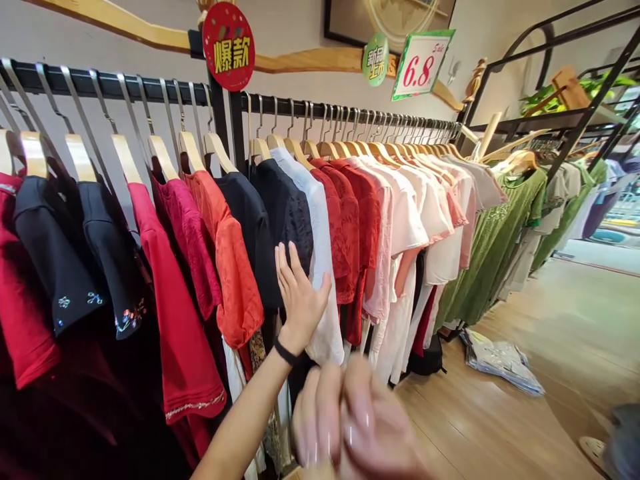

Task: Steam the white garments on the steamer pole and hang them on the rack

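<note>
My left hand [300, 293], with a black band [287, 352] on its wrist, reaches up to the hanging clothes. Its fingers are stretched out and lie against the sleeve of a black top [287, 207], with the thumb over a pale grey-white top [320, 267] beside it. Low in front, close to the camera, is my right hand [357, 420], blurred, its fingers curled together. Whatever those fingers may hold cannot be made out. Left of the black top hang a dark navy top [250, 227] and an orange-red one [233, 267]; several red tops [350, 220] hang to the right.
A black rail [300, 107] carries many wooden hangers. Pink, white and green clothes [500, 233] continue rightward. Signs, including a "6.8" sale card [421, 65], stand above. Folded clothes in plastic [500, 360] lie on the wooden floor. A black shelf frame [575, 127] stands right.
</note>
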`<state>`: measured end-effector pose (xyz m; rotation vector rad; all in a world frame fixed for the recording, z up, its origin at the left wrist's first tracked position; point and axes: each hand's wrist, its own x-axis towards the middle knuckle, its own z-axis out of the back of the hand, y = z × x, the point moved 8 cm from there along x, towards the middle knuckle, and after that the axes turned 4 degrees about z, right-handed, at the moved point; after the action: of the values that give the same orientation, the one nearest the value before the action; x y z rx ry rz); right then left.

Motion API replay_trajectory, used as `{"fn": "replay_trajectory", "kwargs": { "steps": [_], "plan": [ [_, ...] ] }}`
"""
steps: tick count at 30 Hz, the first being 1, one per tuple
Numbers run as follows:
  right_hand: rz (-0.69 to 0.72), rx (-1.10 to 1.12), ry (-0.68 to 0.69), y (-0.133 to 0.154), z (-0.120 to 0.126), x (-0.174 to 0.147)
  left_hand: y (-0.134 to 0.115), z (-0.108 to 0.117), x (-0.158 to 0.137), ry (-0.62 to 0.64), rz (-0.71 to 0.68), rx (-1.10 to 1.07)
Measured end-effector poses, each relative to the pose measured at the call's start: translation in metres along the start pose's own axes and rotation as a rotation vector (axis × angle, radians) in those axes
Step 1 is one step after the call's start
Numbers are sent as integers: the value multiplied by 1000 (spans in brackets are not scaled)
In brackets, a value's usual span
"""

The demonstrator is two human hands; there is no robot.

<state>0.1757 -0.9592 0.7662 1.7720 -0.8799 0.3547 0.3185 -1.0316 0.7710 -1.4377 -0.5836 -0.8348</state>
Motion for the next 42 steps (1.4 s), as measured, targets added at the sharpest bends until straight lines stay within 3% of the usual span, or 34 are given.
{"fn": "replay_trajectory", "kwargs": {
  "steps": [2,4,7,11,15,19,23,28,31,33,36,38,40,42],
  "plan": [
    [170,-194,-197,8,46,39,18,-12,26,-48,42,64],
    [256,-421,-328,9,86,76,34,-4,39,-91,79,45],
    [147,-435,-210,-24,116,133,50,40,40,-192,121,30],
    [8,-406,39,-75,129,185,50,108,31,-366,126,152],
    [129,-564,-109,-84,177,209,46,140,32,-391,103,269],
    [73,-582,-202,-79,238,213,40,156,30,-440,65,295],
    [28,-623,-242,-61,281,211,29,161,24,-511,32,278],
    [-4,-658,-268,-51,316,208,17,149,14,-546,46,310],
    [12,-685,-255,-43,322,201,7,138,5,-534,66,323],
    [132,-792,-252,-22,314,192,-7,131,-5,-556,60,350],
    [481,-1091,-306,27,284,171,-51,111,-22,-609,-96,407],
    [621,-1255,-306,44,261,161,-88,81,-21,-525,-248,398],
    [579,-1338,-178,38,238,163,-114,36,-1,-293,-319,355],
    [466,-1344,54,16,213,165,-131,-14,31,-59,-371,393]
  ]
}}
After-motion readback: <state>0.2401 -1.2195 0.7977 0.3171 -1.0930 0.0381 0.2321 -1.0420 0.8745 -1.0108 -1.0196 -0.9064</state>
